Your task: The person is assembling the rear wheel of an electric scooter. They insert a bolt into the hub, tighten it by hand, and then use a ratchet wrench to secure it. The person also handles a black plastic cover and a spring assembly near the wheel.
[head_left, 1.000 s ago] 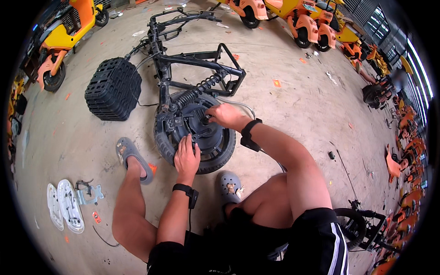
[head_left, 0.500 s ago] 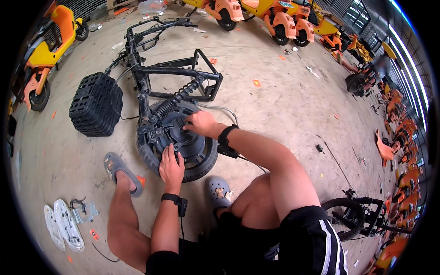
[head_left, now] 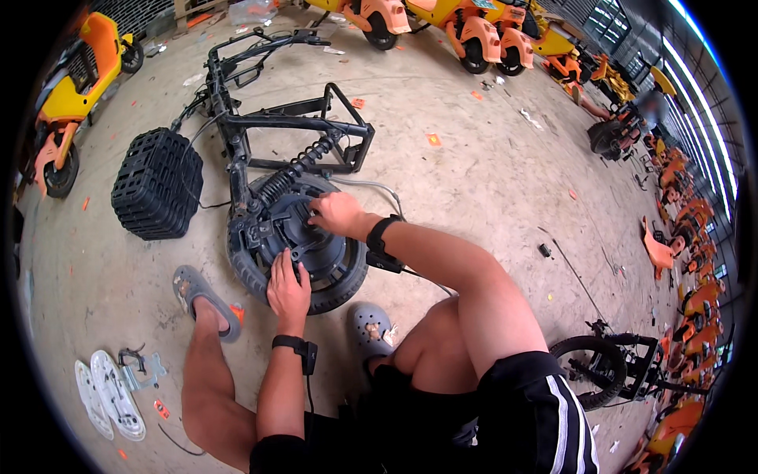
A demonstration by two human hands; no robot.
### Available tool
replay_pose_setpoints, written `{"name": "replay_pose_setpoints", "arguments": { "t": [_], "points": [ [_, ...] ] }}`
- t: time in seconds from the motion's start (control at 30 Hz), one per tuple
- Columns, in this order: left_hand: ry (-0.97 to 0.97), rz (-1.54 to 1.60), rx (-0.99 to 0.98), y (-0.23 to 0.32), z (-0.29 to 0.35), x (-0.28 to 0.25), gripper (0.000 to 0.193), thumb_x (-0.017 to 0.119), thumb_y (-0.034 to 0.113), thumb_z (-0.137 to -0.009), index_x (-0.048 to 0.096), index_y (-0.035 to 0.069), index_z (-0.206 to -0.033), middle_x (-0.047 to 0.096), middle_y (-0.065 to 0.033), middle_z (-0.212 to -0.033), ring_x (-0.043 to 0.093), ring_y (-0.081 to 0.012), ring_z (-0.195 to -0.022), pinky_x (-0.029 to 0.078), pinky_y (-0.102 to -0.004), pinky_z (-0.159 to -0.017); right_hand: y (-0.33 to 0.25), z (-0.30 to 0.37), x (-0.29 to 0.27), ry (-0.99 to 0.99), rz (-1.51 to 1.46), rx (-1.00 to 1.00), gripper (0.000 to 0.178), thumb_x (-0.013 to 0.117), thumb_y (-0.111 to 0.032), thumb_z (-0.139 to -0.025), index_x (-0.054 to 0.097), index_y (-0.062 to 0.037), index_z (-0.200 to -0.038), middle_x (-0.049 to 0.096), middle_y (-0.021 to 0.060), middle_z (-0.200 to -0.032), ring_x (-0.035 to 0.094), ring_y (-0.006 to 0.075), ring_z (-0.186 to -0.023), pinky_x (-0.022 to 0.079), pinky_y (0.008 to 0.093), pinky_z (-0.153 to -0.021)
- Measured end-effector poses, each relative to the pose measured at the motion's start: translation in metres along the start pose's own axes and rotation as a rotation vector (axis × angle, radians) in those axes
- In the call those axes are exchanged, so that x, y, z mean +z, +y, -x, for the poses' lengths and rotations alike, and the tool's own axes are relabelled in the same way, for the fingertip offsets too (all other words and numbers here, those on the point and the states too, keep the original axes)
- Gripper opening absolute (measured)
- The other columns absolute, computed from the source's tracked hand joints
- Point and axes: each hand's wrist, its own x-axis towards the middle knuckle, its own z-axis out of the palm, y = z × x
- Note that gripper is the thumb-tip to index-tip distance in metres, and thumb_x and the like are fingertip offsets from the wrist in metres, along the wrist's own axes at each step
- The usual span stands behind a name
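Head view, and the whole scene has slid left across the frame over the last second, the crate stack [head_left: 158,186] and the bare black frame [head_left: 276,120] drifting with it. That looks like the wearer's head turning rather than the machine being shoved. Both hands keep to much the same spots on the wheel [head_left: 328,299], so as I judge it the work at its hub [head_left: 320,257] carries on unbroken, with nothing visibly come off.

That wheel sits left of centre, at the lower end of the frame, just below the coil spring [head_left: 294,170]. Now the right hand [head_left: 339,213], in from the right: fingers bent and drawn close together, tips down on the upper part of the hub. Is there something small pinched in there? The knuckles hide it, so no telling from here.

Left hand [head_left: 288,292], below and to the left: flat and loosely spread, fingers nearly straight, thumb standing a little apart, fingertips resting by the hub's near edge. Nothing shows in its grasp; it seems to be steadying or feeling its way there.
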Motion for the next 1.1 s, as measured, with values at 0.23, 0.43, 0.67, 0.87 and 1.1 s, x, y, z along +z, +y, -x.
{"name": "replay_pose_setpoints", "arguments": {
  "t": [0.23,0.43,0.67,0.87,1.1],
  "points": [
    [-0.009,0.021,-0.014,-0.003,-0.001,-0.002,0.039,0.062,0.015,-0.094,0.056,-0.002,-0.129,0.064,-0.021,-0.122,0.062,-0.0365,-0.115,0.052,-0.0442,-0.095,0.002,-0.003,-0.008,-0.073,-0.06,-0.016,0.029,0.07,-0.03,-0.087,0.073,-0.0074,-0.106,0.071,0.0185,-0.1,0.068,0.038,-0.096,0.054,0.0462,-0.084],
    [-0.001,0.045,-0.019,-0.001,0.0,0.0,0.04,0.061,0.014,-0.094,0.056,-0.002,-0.13,0.064,-0.0214,-0.123,0.061,-0.0384,-0.115,0.052,-0.0453,-0.094,0.016,-0.006,-0.004,-0.07,-0.048,-0.136,0.027,0.069,-0.027,-0.087,0.073,-0.0084,-0.107,0.071,0.0179,-0.102,0.069,0.0386,-0.091,0.055,0.0469,-0.08],
    [-0.008,0.048,-0.024,-0.001,0.0,-0.003,0.04,0.062,0.014,-0.094,0.055,-0.002,-0.13,0.064,-0.0218,-0.123,0.061,-0.0386,-0.115,0.052,-0.0457,-0.094,0.014,-0.004,-0.007,-0.093,0.147,-0.28,0.028,0.071,-0.022,-0.086,0.073,-0.0131,-0.112,0.071,0.015,-0.097,0.07,0.0359,-0.089,0.056,0.044,-0.077],
    [-0.014,0.051,-0.022,0.0,0.0,-0.001,0.039,0.062,0.014,-0.095,0.056,-0.002,-0.13,0.064,-0.0223,-0.123,0.061,-0.0389,-0.115,0.052,-0.0457,-0.094,0.013,0.001,0.004,0.006,-0.052,-0.168,0.029,0.071,-0.02,-0.085,0.074,-0.0131,-0.112,0.073,0.0179,-0.096,0.07,0.0363,-0.09,0.056,0.0446,-0.079],
    [-0.007,0.029,-0.035,-0.002,0.0,-0.004,0.04,0.062,0.015,-0.094,0.056,-0.002,-0.13,0.064,-0.0217,-0.124,0.062,-0.0382,-0.115,0.052,-0.0451,-0.094,-0.009,0.003,-0.014,-0.033,-0.262,0.038,0.029,0.072,-0.02,-0.084,0.075,-0.01,-0.111,0.073,0.0209,-0.095,0.069,0.0382,-0.091,0.055,0.0456,-0.083]
  ]
}}
